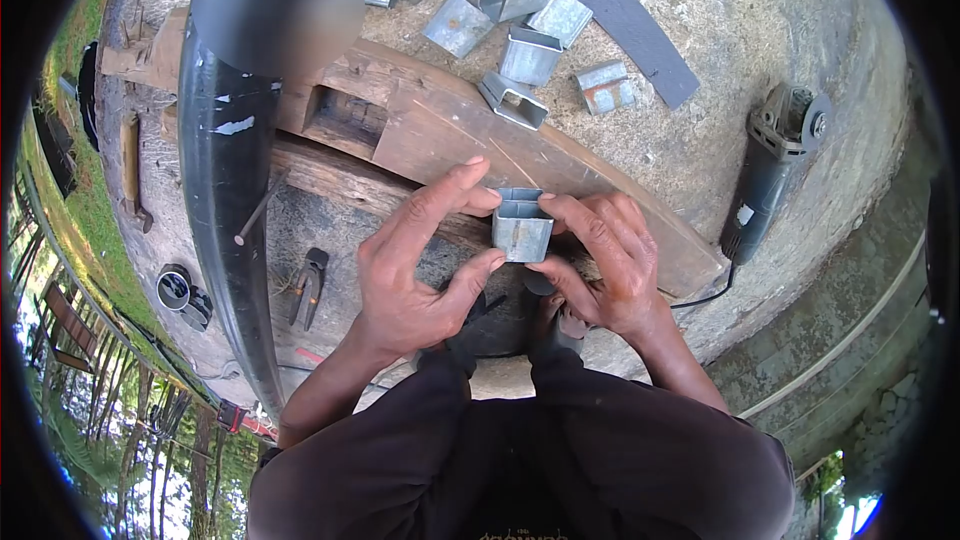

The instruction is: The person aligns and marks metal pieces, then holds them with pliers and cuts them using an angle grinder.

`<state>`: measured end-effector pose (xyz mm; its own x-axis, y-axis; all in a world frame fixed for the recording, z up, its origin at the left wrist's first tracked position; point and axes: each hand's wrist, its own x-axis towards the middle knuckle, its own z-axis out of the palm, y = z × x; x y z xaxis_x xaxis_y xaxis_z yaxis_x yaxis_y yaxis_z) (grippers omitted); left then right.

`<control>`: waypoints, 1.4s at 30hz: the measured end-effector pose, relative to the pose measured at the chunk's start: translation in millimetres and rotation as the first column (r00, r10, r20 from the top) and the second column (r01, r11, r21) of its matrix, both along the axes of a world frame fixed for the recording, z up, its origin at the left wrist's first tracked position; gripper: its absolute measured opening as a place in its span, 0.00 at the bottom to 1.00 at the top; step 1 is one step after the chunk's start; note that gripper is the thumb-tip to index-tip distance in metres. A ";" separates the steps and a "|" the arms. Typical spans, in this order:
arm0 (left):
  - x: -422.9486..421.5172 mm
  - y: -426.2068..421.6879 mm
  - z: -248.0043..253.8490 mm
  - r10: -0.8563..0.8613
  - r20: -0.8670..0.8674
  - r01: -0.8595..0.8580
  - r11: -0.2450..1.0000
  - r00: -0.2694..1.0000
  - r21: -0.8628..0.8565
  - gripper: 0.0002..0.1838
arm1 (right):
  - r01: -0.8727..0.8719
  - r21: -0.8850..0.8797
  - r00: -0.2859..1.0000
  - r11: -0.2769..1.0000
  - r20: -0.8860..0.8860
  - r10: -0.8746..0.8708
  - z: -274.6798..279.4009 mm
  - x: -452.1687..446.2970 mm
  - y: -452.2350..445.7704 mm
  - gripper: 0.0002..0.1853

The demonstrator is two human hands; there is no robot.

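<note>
Both hands hold a short galvanized square metal tube piece over the front edge of the wooden plank. On its left side, my left hand pinches it between thumb and fingers, the index finger raised. From the right, my right hand grips it with the thumb low and a fingertip at the top rim. The piece's open end faces up, and an inner wall or second piece shows inside it. Just beyond the plank lies another cut tube piece.
Several cut tube pieces lie at the top beside a dark curved strip. An angle grinder rests at right, its cord running to the plank. At left are a black pipe, pliers, a hammer and black rings.
</note>
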<state>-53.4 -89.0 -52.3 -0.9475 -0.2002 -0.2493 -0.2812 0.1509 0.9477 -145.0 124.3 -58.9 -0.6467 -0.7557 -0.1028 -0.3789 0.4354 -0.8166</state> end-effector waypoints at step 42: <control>-57.4 -4.8 32.0 -0.444 0.210 0.473 0.645 0.871 -0.600 0.48 | -0.581 0.271 0.723 0.768 -0.261 0.639 -16.1 157.0 26.0 0.17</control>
